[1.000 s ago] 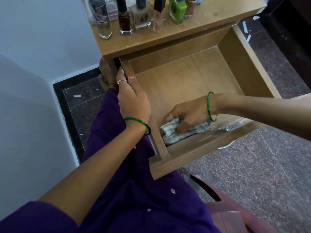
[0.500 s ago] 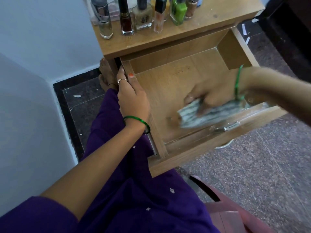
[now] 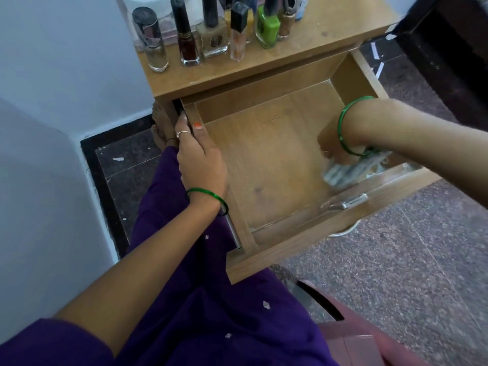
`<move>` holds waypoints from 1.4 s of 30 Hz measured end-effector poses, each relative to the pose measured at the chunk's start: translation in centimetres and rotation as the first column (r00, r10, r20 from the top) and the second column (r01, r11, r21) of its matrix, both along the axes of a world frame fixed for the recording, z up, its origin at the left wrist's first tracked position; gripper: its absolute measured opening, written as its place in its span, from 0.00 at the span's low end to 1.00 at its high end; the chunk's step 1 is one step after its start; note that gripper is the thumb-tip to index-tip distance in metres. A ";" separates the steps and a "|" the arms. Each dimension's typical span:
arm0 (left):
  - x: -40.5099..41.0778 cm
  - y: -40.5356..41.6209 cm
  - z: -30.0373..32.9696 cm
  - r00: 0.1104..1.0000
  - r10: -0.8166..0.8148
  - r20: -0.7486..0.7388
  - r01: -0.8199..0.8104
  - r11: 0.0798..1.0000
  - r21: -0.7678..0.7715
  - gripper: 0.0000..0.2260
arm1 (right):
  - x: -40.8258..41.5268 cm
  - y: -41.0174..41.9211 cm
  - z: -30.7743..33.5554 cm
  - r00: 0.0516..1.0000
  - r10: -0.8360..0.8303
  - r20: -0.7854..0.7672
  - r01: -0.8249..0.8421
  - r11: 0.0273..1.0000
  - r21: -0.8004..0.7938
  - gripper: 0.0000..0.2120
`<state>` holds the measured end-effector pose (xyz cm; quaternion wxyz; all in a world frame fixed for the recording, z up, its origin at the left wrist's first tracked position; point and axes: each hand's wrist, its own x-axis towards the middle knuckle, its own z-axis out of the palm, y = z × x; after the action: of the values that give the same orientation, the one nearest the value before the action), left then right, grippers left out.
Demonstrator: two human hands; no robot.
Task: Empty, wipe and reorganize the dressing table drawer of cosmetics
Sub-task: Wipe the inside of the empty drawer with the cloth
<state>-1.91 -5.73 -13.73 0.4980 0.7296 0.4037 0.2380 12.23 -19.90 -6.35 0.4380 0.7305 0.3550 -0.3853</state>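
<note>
Drawer (image 3: 266, 165) pulled out, emptied, mid-wipe. L hand (image 3: 200, 159) grip clenched over drawer's left wall, thumb inside, prob. to steady it vs. wiping push. R hand (image 3: 334, 146) grip grasping striped cloth (image 3: 351, 171), pressed on drawer floor near front-right corner; blurred, so exact finger lie unclear. Cosmetics bottles (image 3: 211, 35) parked upright on table (image 3: 330, 30) top behind drawer, out of way till reorganizing. Wipe stage; restock not yet done.
</note>
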 end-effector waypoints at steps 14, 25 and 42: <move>-0.1 0.0 0.0 1.000 -0.015 0.004 0.015 1.000 -0.017 0.19 | -1.6 -1.0 0.5 0.993 -0.026 0.117 0.021 0.999 0.043 0.18; -0.3 -0.2 0.8 1.000 -0.014 -0.014 0.014 1.000 -0.013 0.18 | -7.9 7.6 -2.8 0.983 -0.133 0.123 -0.053 0.440 0.897 0.16; -0.2 -0.2 0.7 1.000 -0.012 -0.008 0.011 0.999 -0.050 0.19 | 2.4 -1.5 -3.6 0.795 -0.512 0.326 0.092 0.632 0.769 0.20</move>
<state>-2.11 -5.96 -13.04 0.5156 0.7204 0.4074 0.2218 14.65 -21.45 -9.91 0.1197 0.9672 0.2117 -0.0739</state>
